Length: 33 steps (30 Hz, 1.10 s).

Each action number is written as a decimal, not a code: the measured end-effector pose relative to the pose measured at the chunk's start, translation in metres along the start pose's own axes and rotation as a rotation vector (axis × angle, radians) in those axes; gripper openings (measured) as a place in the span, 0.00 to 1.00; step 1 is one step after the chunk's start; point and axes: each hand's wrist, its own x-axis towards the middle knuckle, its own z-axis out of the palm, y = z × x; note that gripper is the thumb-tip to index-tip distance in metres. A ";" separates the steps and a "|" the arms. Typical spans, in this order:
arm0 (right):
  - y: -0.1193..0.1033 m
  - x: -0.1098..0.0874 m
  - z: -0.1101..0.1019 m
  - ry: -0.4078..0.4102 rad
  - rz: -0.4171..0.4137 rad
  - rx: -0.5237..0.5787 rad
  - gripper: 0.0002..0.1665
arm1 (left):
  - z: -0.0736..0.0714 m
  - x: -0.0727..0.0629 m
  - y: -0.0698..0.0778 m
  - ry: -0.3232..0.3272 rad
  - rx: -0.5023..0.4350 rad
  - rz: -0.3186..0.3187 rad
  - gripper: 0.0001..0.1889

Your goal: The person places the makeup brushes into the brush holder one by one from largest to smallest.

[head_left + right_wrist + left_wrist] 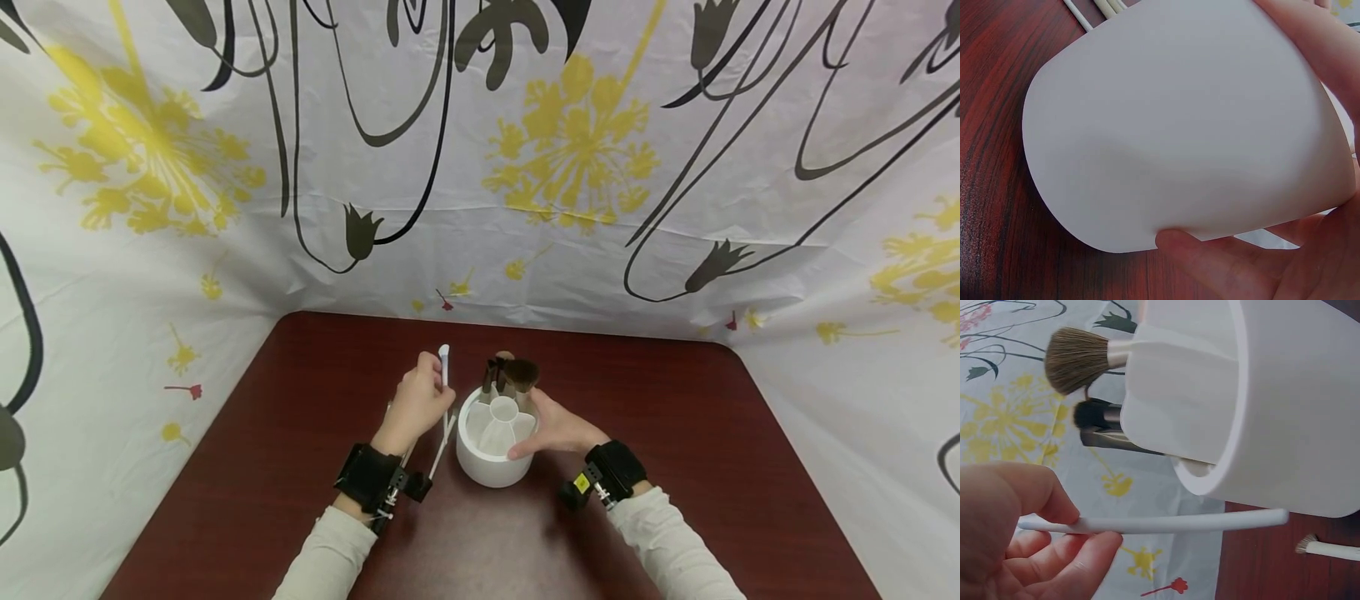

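Note:
A round white makeup brush holder (491, 471) with several compartments stands on the table. My right hand (558, 429) grips its side, thumb toward the front, as the right wrist view also shows along the smooth white wall (1166, 125). Just left of it, my left hand (416, 404) pinches a slim white makeup brush (1179, 524) between thumb and fingers; its wider pale tip (444, 351) points away. In the holder's back compartments stand a fluffy brown brush (1079, 359) and a smaller black brush (1091, 415). The front compartments hold nothing visible.
Several pale-handled brushes (442, 446) lie on the dark red table (637, 392) left of the holder, partly under my left wrist. One small brown-tipped brush (1335, 550) shows in the left wrist view. A flower-patterned cloth (525, 275) hangs around the table.

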 end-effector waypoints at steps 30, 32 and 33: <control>0.000 -0.001 0.001 0.000 0.009 0.038 0.60 | -0.003 0.001 0.019 0.014 -0.126 0.070 0.16; -0.001 -0.001 0.001 0.002 0.006 0.039 0.60 | 0.000 0.000 0.020 -0.001 -0.130 0.074 0.16; -0.001 -0.001 0.001 0.004 0.008 0.038 0.60 | 0.001 0.000 0.020 -0.009 -0.131 0.076 0.15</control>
